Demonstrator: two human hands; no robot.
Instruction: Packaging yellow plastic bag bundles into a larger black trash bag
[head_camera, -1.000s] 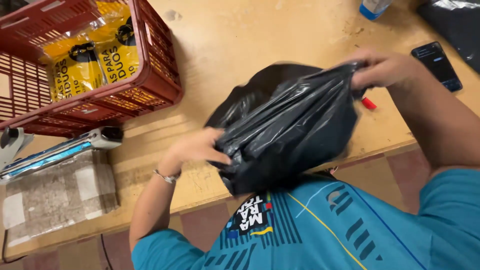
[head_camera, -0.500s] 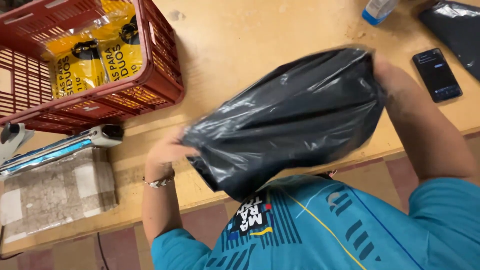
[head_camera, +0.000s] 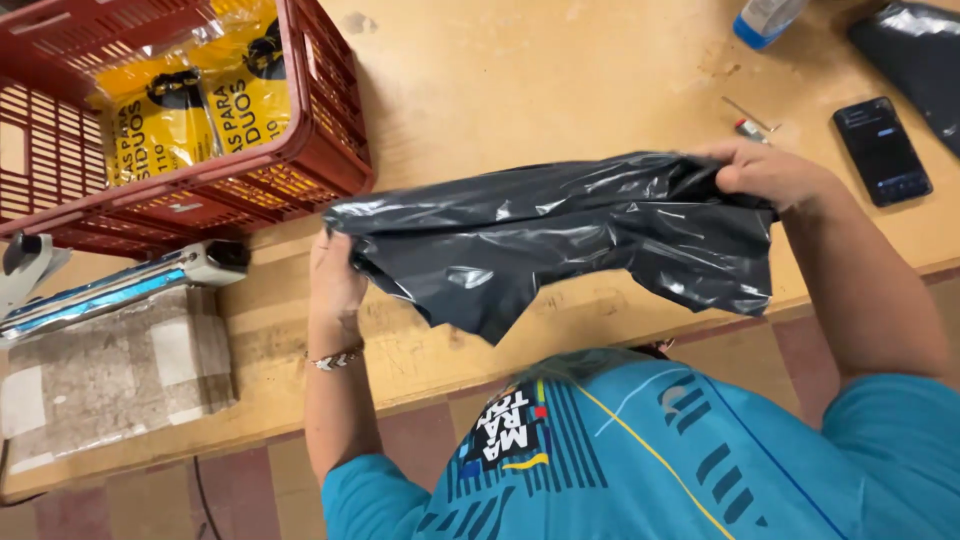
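I hold a black plastic bag stretched sideways above the front edge of a wooden table. My left hand grips the bag's left end, and a bracelet is on that wrist. My right hand pinches the bag's upper right corner. The bag hangs slack and wrinkled between the two hands, and hides the table under it.
A red plastic crate with yellow packets stands at the back left. A heat sealer lies left of my arm. A black phone, a small red-tipped tool, a bottle and another black bag lie at the right.
The bag was bunched up between my hands; both hands have moved apart and pulled it out flat and wide. My right hand came down from the far right edge.
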